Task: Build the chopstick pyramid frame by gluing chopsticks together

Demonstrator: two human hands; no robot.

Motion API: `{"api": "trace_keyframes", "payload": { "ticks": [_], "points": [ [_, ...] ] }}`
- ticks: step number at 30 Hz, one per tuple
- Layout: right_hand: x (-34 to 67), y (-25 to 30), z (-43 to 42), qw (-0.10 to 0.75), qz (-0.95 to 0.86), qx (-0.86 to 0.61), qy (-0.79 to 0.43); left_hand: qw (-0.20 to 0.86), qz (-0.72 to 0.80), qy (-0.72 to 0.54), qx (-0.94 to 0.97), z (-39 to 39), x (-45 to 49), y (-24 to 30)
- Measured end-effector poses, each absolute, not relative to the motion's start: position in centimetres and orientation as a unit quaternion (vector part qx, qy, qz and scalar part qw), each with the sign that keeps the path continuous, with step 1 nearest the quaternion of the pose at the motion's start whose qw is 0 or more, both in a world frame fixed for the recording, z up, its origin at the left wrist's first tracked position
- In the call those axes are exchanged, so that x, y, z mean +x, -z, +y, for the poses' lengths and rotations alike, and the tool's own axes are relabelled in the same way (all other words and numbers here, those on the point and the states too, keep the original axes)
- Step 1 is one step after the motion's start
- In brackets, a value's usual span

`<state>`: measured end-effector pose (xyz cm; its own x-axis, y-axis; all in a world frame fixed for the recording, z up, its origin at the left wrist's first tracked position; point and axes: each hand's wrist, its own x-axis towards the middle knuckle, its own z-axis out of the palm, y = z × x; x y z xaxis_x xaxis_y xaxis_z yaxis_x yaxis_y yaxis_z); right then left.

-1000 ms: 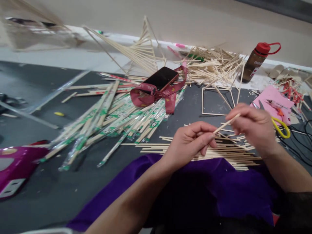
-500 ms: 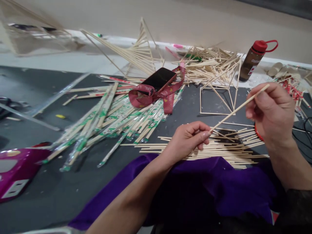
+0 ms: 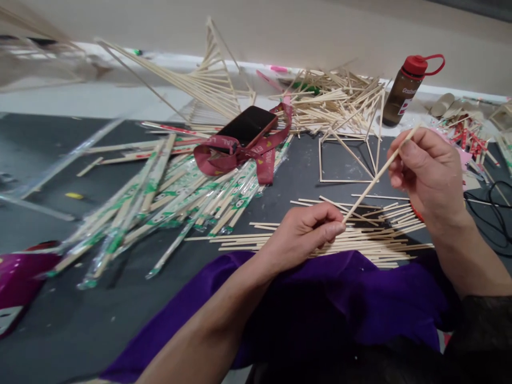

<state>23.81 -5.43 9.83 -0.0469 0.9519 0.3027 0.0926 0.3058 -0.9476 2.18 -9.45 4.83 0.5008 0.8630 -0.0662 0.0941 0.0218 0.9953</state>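
Observation:
A thin wooden stick (image 3: 370, 188) slants between my two hands above the table. My left hand (image 3: 306, 229) pinches its lower end between thumb and forefinger. Near the upper end, my right hand (image 3: 428, 162) grips it with the thumb on top and the fingers curled behind. Several loose wooden sticks (image 3: 280, 241) lie side by side under and behind my left hand. Just beyond the held stick stands a small open frame of sticks (image 3: 320, 160), square at its base with slanting pieces. Purple cloth (image 3: 352, 288) covers the area at my lap.
Sticks in clear-and-green wrappers (image 3: 160, 202) lie at left, beside a phone (image 3: 250, 125) with a red lanyard (image 3: 212, 154). Behind are a fanned stick structure (image 3: 192, 82), a stick heap (image 3: 336, 101) and a red-capped bottle (image 3: 402, 93). Black cable (image 3: 486, 213) lies right; a magenta object (image 3: 24, 282) left.
The view has shifted slightly, so the table things sit further left. My right hand and the stick's upper end are a little further left; both hands keep their grip.

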Motion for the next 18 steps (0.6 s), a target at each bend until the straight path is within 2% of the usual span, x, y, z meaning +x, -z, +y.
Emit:
{"api": "trace_keyframes", "payload": {
  "ticks": [9,18],
  "points": [
    [23.9,-9.5,-5.6,0.535,-0.632,-0.430,-0.360,0.560,0.449,-0.317,0.620,-9.0,2.3,-4.2],
    [24.2,-9.1,-4.2,0.532,-0.603,-0.447,-0.393,0.610,0.475,-0.409,0.484,-8.7,2.4,-3.9]
  ]
}}
